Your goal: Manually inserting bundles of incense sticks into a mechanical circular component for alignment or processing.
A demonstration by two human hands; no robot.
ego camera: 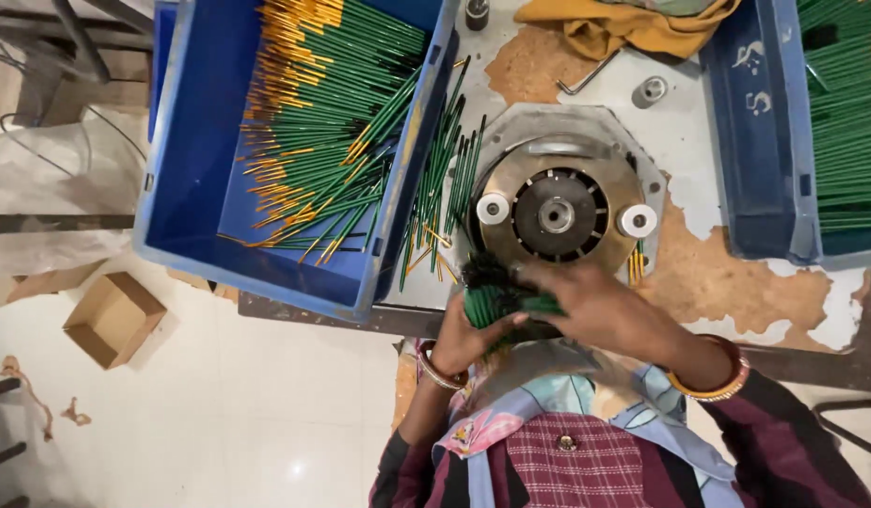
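A bundle of green pencils (499,303) is held end-on just below a round metal machine head (556,214). My left hand (465,337) cups the bundle from underneath. My right hand (600,306) wraps over it from the right, fingers reaching to the machine's lower rim. Two white rollers (493,209) sit at either side of the disc. Loose green pencils (442,193) with yellow ends lie on the bench between the machine and the left crate.
A blue crate (195,141) at left holds several green pencils with yellow tips. Another blue crate (760,141) of green pencils stands at right. A yellow cloth (633,26), a hex key (586,77) and a small cardboard box (113,318) on the floor are nearby.
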